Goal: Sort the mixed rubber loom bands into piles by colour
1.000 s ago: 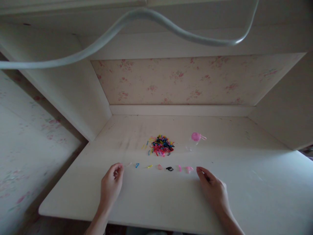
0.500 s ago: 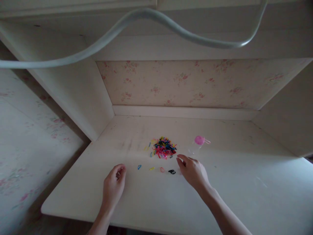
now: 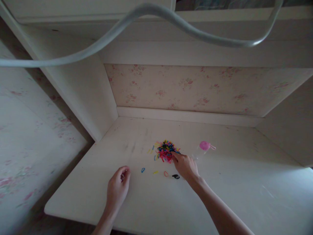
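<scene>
A heap of small multicoloured rubber bands [image 3: 166, 149] lies mid-table. My right hand [image 3: 187, 167] reaches its right edge, fingertips drawn together against the bands; whether one is pinched there is hidden. In front of the heap is a row: a blue band [image 3: 143, 170], a yellow band [image 3: 156, 172], a pink band [image 3: 166, 174] and a black clump of bands [image 3: 175, 176], just left of my right wrist. Left of this row, my left hand [image 3: 119, 182] rests on the table, loosely curled with thumb against forefinger. Nothing shows in it.
A small clear container with a pink lid and loop [image 3: 204, 145] lies on its side, right of the heap. The white tabletop [image 3: 80, 189] ends at a rounded left corner. A pale cable [image 3: 156, 10] crosses the top of the view, below the overhead cabinet [image 3: 85, 11].
My right hand has moved left and forward onto the right edge of the heap. My left hand keeps its curled pose beside the row. The view has shifted slightly.
</scene>
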`<state>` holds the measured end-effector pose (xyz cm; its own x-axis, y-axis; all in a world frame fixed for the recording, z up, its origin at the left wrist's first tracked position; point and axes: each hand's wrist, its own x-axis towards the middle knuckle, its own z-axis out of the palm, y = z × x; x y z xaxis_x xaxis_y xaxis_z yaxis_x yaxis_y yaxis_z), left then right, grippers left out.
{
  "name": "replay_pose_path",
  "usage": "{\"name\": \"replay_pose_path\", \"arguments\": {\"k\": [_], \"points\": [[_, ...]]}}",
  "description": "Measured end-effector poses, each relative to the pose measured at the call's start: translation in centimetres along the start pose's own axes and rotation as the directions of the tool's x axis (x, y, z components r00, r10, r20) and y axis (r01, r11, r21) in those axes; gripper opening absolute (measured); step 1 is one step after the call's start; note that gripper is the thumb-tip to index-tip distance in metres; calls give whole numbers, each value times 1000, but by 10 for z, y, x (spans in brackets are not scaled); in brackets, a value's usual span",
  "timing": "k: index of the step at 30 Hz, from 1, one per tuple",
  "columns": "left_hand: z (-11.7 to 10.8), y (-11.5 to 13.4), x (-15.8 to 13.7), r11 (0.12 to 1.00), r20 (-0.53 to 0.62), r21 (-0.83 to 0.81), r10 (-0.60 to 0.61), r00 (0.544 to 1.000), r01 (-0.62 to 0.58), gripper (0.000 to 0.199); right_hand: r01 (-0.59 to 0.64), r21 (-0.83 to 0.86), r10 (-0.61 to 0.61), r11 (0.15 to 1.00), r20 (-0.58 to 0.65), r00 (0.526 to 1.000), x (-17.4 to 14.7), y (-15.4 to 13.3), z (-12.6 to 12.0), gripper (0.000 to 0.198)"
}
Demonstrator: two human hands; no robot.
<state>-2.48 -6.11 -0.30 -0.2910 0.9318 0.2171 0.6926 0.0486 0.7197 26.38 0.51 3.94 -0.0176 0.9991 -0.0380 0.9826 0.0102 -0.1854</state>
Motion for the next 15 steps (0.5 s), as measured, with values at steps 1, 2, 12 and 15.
{"name": "replay_pose_path", "arguments": {"k": [1, 2, 12, 15], "points": [[0, 1, 0, 1000, 2, -1, -2, 1000, 2, 31, -7, -1, 7, 1000, -1, 1000, 1, 1, 0, 33], [-1, 1, 0, 1000, 4, -3, -3, 1000, 3, 31, -17, 0, 17, 1000, -3, 1000, 2, 2, 0, 33], [-2, 3, -1, 1000, 13, 10, 11, 1000, -12, 31, -71, 133, 79, 989, -62, 995, 2, 17, -2, 32], [-2, 4, -1, 1000, 4, 16, 9, 1000, -9, 32, -59, 222, 80, 973, -88, 993, -2, 20, -2, 34]]}}
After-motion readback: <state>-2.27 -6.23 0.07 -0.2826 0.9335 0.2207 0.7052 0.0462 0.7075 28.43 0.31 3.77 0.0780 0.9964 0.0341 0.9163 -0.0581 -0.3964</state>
